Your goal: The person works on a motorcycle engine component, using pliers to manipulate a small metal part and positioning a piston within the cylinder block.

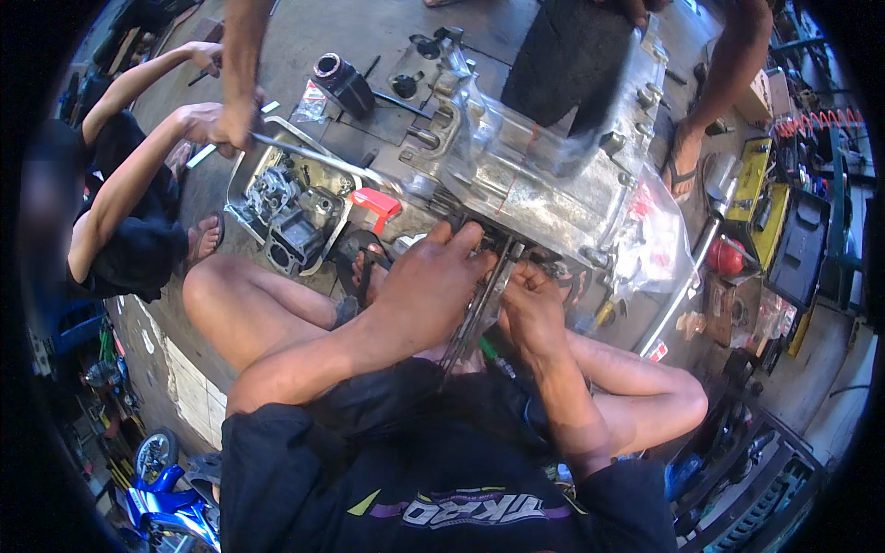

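Observation:
A large silvery metal engine casing (525, 180) fills the middle, its near end toward me. Long thin dark metal rods (481, 309) point from that end toward my lap. Left of the rods, my left hand (431, 281) is closed, fingers bent against the casing's near end; what they grip is hidden. My right hand (536, 313) is closed on the rods' other side, fingertips pinched together near them, and anything inside is too small to make out. At the left, another person's hand (232, 124) grips a long metal bar (318, 157) that reaches toward the casing, slightly blurred.
A metal tray (241, 203) with engine parts (288, 221) stands left, beside a red-and-white packet (375, 207). Behind it is a dark bottle (343, 85). Clear plastic wrap (650, 240) lies right, near a long metal tube (687, 276) and a toolbox (797, 240). People crowd the far side and left.

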Demonstrator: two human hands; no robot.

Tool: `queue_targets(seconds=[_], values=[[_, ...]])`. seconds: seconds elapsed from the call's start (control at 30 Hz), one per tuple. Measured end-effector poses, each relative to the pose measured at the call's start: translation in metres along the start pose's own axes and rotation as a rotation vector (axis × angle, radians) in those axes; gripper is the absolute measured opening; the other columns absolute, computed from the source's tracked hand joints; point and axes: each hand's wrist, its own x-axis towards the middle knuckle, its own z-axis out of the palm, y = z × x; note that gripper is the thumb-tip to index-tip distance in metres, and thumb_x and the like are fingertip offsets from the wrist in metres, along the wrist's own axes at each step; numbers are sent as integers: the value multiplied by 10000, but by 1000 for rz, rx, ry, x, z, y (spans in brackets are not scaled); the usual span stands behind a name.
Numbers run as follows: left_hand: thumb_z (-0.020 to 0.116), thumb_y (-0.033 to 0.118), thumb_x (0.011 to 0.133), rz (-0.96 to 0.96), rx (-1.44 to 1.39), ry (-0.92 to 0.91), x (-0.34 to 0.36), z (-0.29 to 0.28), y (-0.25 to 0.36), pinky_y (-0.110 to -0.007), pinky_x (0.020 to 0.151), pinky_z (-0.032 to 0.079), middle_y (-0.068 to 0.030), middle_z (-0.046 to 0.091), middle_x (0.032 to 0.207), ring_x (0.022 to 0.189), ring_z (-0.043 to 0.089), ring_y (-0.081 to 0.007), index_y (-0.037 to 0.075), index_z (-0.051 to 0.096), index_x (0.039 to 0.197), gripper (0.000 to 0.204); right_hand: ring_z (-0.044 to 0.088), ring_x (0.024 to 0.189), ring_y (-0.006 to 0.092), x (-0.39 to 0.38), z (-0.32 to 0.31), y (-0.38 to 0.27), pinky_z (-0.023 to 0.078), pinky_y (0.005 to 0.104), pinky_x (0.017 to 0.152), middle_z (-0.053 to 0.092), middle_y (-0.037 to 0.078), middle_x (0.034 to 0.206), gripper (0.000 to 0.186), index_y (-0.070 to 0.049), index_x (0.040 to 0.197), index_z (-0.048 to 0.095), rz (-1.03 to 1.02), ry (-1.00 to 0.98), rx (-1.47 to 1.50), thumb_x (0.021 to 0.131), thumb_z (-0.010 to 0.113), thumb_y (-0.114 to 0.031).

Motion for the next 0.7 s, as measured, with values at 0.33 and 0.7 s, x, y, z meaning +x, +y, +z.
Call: queue_targets(seconds=[0.33, 0.7], values=[[649, -19, 734, -59, 2, -52, 3, -3, -1, -517, 889, 513, -144, 535, 1143, 1123, 534, -399, 52, 650, 1111, 384, 634, 829, 115, -3, 6, -9, 509, 257, 750, 692, 57, 951, 141, 25, 1034, 619, -1, -77, 19, 894, 631, 23], [687, -38, 667, -42, -79, -113, 16, -11, 2, -465, 835, 482, -159, 554, 1006, 991, 569, -379, -5, 659, 1084, 419, 662, 837, 139, 1, -2, -7, 538, 270, 777, 700, 90, 942, 162, 53, 1030, 615, 10, -86, -36, 891, 671, -9]])
